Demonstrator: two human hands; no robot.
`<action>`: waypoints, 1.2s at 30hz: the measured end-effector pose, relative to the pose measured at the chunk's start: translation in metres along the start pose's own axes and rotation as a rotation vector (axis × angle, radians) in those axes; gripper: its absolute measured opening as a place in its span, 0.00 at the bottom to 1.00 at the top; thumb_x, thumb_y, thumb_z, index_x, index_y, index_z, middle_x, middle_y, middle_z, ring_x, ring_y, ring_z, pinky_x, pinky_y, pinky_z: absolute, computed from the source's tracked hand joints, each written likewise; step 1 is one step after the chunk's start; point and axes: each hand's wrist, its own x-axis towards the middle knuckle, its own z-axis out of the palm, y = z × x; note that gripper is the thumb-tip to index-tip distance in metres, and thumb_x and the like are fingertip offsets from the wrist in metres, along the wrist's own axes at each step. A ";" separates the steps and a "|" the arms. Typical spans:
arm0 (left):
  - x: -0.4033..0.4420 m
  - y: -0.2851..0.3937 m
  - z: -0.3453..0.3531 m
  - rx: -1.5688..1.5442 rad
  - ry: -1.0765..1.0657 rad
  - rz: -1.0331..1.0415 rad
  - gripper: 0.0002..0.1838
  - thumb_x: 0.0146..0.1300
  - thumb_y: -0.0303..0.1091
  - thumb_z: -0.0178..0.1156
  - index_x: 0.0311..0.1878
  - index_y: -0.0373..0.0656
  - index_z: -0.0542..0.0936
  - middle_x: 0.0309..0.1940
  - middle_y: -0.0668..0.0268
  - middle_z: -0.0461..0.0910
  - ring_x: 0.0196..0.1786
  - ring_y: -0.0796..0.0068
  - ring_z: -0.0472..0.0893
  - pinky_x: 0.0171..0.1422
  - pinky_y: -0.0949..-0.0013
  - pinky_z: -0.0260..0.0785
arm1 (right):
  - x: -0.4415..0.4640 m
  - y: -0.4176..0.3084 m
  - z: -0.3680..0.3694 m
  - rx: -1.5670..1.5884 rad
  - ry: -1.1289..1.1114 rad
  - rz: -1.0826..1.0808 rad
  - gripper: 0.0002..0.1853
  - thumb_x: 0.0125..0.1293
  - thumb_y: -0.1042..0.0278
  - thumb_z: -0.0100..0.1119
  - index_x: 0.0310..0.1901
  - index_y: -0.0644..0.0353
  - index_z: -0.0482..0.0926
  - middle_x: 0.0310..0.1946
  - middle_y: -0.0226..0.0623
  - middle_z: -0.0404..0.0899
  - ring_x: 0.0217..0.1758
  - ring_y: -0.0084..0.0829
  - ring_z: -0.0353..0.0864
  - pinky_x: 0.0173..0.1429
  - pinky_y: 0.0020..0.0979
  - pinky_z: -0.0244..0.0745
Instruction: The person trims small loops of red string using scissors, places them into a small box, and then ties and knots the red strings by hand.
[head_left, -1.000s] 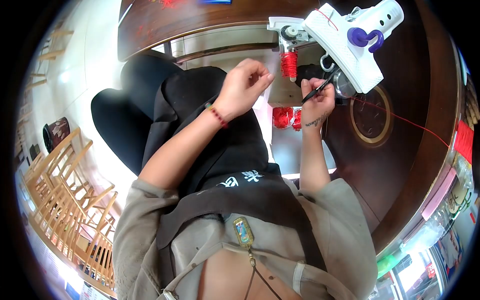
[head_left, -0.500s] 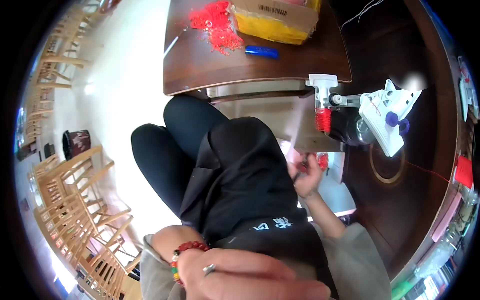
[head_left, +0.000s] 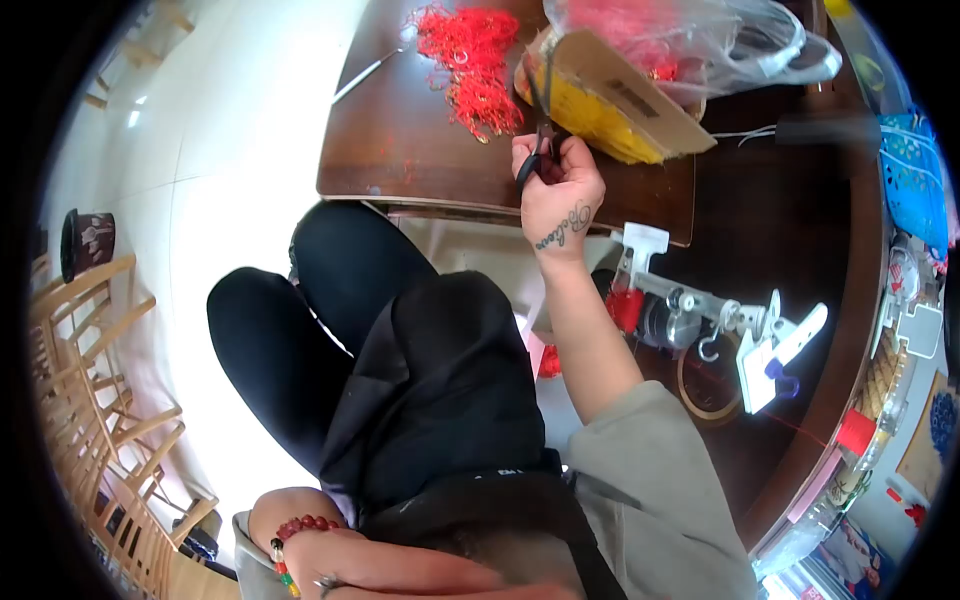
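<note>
Scissors [head_left: 544, 132] at the left end of the cardboard box [head_left: 645, 92], gripped by our right hand [head_left: 565, 195]; red cords [head_left: 468, 60] lie left of the box on the bench [head_left: 400, 135]. Well apart from it, our left hand [head_left: 400, 565] is blurred; we cannot tell its fingers' hold.

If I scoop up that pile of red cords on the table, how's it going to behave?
The red cords will probably droop, since their thin strands splay loosely across the tabletop. They may also snag on one another, being heaped and crossed.
</note>
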 end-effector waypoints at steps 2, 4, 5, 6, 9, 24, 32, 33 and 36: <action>-0.002 -0.020 -0.017 0.051 -0.062 0.023 0.22 0.65 0.43 0.51 0.62 0.51 0.68 0.45 0.63 0.81 0.41 0.62 0.81 0.38 0.64 0.75 | 0.008 0.007 0.005 -0.104 -0.019 0.002 0.07 0.59 0.79 0.65 0.34 0.67 0.75 0.34 0.35 0.82 0.35 0.17 0.79 0.41 0.18 0.74; 0.003 -0.050 -0.029 0.151 -0.099 -0.028 0.16 0.57 0.29 0.54 0.50 0.43 0.75 0.39 0.59 0.82 0.38 0.62 0.81 0.38 0.66 0.75 | 0.013 0.002 0.009 -0.251 -0.078 0.008 0.08 0.58 0.78 0.66 0.35 0.69 0.75 0.33 0.34 0.83 0.34 0.17 0.79 0.39 0.17 0.74; 0.010 -0.064 -0.033 0.232 -0.093 -0.100 0.14 0.55 0.22 0.53 0.46 0.39 0.79 0.35 0.58 0.81 0.36 0.61 0.80 0.39 0.65 0.73 | 0.014 0.004 0.010 -0.277 -0.099 0.007 0.08 0.57 0.79 0.66 0.35 0.69 0.75 0.32 0.33 0.83 0.33 0.16 0.79 0.38 0.17 0.74; 0.017 -0.078 -0.037 0.311 -0.093 -0.172 0.14 0.53 0.15 0.53 0.41 0.35 0.82 0.30 0.56 0.81 0.34 0.59 0.80 0.40 0.64 0.72 | 0.014 0.005 0.013 -0.304 -0.122 0.004 0.08 0.57 0.79 0.66 0.35 0.69 0.76 0.32 0.33 0.83 0.32 0.16 0.79 0.38 0.17 0.74; 0.030 -0.132 -0.058 0.338 -0.130 -0.358 0.16 0.56 0.13 0.51 0.47 0.33 0.80 0.39 0.54 0.81 0.40 0.62 0.81 0.46 0.70 0.72 | 0.019 0.005 0.022 -0.406 -0.153 -0.021 0.10 0.52 0.79 0.66 0.36 0.66 0.76 0.29 0.34 0.84 0.28 0.18 0.79 0.35 0.21 0.74; 0.059 -0.243 -0.035 -0.153 0.009 -0.508 0.14 0.58 0.22 0.61 0.49 0.40 0.81 0.28 0.69 0.80 0.28 0.85 0.75 0.34 0.79 0.68 | 0.028 -0.074 0.043 0.324 -0.306 -0.031 0.13 0.57 0.88 0.61 0.36 0.61 0.68 0.36 0.42 0.78 0.40 0.32 0.80 0.50 0.32 0.76; 0.057 -0.266 -0.035 -0.005 0.087 -0.541 0.05 0.57 0.22 0.61 0.37 0.37 0.82 0.29 0.60 0.81 0.30 0.75 0.80 0.37 0.73 0.72 | 0.042 -0.104 0.057 0.240 -0.203 -0.140 0.12 0.60 0.86 0.59 0.39 0.61 0.67 0.35 0.45 0.77 0.30 0.32 0.82 0.33 0.27 0.80; 0.056 -0.267 -0.037 0.036 0.099 -0.527 0.05 0.57 0.22 0.61 0.37 0.37 0.82 0.29 0.59 0.81 0.30 0.73 0.80 0.37 0.72 0.72 | 0.044 -0.106 0.055 0.231 -0.201 -0.148 0.12 0.60 0.86 0.59 0.39 0.61 0.67 0.35 0.45 0.77 0.30 0.32 0.82 0.31 0.26 0.79; 0.053 -0.280 -0.043 0.174 0.135 -0.464 0.05 0.56 0.23 0.61 0.36 0.37 0.82 0.29 0.58 0.81 0.32 0.65 0.81 0.39 0.67 0.72 | 0.051 -0.106 0.051 0.214 -0.176 -0.165 0.12 0.60 0.86 0.60 0.39 0.61 0.67 0.35 0.45 0.77 0.30 0.32 0.82 0.28 0.25 0.78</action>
